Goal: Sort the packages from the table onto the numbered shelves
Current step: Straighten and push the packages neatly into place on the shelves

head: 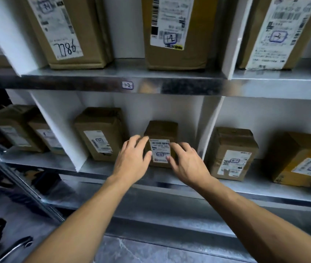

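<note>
A small brown cardboard package (161, 130) with a white shipping label (160, 151) stands on the lower metal shelf (101, 170), in the middle bay. My left hand (132, 160) touches its left side, fingers spread and fairly straight, thumb at the label's left edge. My right hand (187, 163) rests against its right front edge, fingers also spread. The package sits on the shelf between both hands. A handwritten tag (127, 85) on the shelf rail above reads 1-2.
A bigger box (101, 133) stands left of the package in the same bay. White dividers (207, 130) bound the bay. Other boxes (232, 152) fill the right bay, the left bay and the upper shelf (94, 73). Below lies grey floor (141, 251).
</note>
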The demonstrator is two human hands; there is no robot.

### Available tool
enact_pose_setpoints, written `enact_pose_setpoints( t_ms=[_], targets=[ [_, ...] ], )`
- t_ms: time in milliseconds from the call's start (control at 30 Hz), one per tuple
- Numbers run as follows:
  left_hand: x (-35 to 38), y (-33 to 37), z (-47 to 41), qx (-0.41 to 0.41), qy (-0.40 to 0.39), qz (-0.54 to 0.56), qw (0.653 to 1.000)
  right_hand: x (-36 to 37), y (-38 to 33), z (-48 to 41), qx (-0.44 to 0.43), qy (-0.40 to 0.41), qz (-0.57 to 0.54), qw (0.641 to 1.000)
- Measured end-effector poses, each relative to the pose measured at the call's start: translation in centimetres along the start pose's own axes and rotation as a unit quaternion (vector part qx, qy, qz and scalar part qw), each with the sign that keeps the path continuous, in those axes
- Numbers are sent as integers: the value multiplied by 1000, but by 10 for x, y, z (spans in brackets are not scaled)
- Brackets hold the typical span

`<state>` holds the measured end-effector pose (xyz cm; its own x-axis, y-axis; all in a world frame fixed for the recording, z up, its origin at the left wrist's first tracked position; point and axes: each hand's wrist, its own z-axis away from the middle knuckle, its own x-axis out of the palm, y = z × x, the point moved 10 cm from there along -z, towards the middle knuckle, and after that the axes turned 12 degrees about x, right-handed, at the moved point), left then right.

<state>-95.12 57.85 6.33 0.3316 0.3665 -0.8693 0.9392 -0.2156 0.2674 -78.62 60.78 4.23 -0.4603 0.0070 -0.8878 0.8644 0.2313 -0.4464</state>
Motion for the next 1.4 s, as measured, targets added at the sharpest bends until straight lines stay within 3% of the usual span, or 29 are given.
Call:
enact_pose_setpoints(
  t_ms=[133,300,400,633,933,1267,1400],
  targets=[
    [14,-31,-32,10,-30,37,999,8,7,-30,85,2,-67,994],
    [49,-54,-63,6,-77,131,988,5,15,-55,147,28,-124,981],
    [64,-56,-71,-1,-87,167,982,14,17,-65,174,4,-154,973],
    [71,-55,-67,4,-37,218,975,21,19,-61,181,33,-213,960],
    [72,-23,-55,17,-7,259,966,2,45,-38,191,84,-203,957],
    [70,-26,-50,-26,-43,241,969,7,38,-43,181,46,-201,962],
    [60,-22,-46,-6,-51,228,972,-1,30,-44,166,72,-154,971]
  ],
)
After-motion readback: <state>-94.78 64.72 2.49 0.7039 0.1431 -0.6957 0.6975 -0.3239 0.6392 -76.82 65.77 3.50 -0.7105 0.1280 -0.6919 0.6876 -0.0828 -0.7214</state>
